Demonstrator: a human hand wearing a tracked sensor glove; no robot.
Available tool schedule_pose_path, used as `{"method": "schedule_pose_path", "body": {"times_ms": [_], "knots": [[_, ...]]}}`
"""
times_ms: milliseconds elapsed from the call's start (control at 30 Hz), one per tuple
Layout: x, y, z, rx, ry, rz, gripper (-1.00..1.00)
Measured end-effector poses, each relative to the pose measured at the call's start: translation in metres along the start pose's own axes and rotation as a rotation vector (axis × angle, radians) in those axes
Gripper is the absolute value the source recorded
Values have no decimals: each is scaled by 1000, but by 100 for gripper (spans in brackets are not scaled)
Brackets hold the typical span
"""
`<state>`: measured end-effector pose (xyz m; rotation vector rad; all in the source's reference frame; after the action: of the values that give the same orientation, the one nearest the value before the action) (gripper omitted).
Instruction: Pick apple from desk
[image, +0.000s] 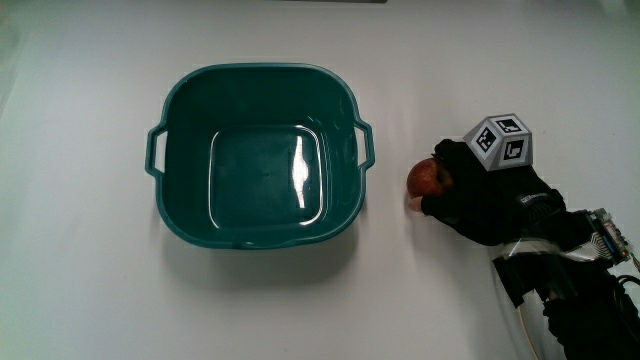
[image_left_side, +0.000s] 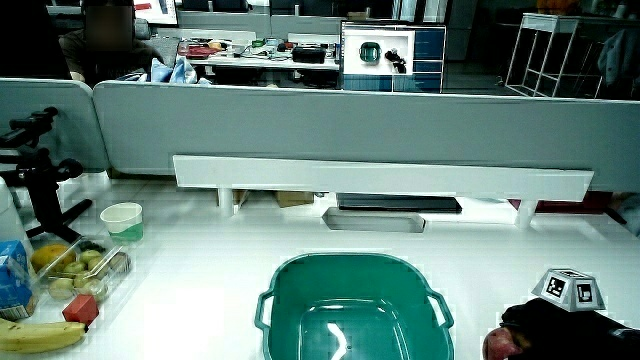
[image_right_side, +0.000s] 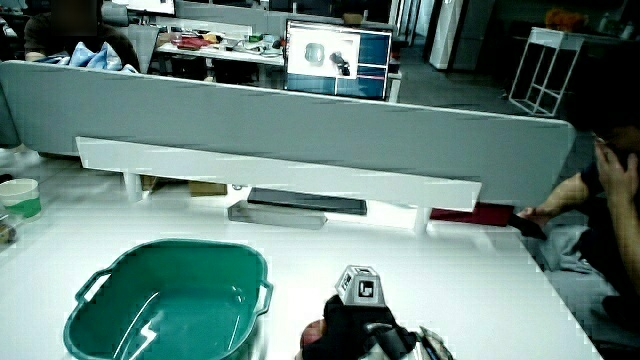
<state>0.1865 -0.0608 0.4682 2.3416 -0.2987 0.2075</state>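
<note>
A red apple (image: 427, 178) lies on the white desk beside the teal basin (image: 260, 80), near one of its handles. The gloved hand (image: 478, 195) rests over the apple from the side away from the basin, its fingers curled around the fruit, the patterned cube (image: 501, 143) on its back. The apple still sits on the desk surface. In both side views the apple (image_left_side: 499, 344) (image_right_side: 316, 333) peeks out under the hand (image_left_side: 560, 322) (image_right_side: 355, 325), beside the basin (image_left_side: 352, 268) (image_right_side: 110, 275).
The basin holds nothing but a glossy floor. In a side view, a box of fruit (image_left_side: 72, 270), a banana (image_left_side: 40, 336) and a small green cup (image_left_side: 123, 220) stand at the table's edge. A low white shelf (image_left_side: 380, 177) runs along the partition.
</note>
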Motion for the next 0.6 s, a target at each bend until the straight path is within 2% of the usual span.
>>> {"method": "schedule_pose_path", "body": {"times_ms": [33,67,367,600], "knots": [[0,0,0,0,-1,3,100],[-2,-1,1,27,-15,6,100],[-6,-4,6,51,-36,28,100],[-17,-14,28,101,-50,63,100]]}}
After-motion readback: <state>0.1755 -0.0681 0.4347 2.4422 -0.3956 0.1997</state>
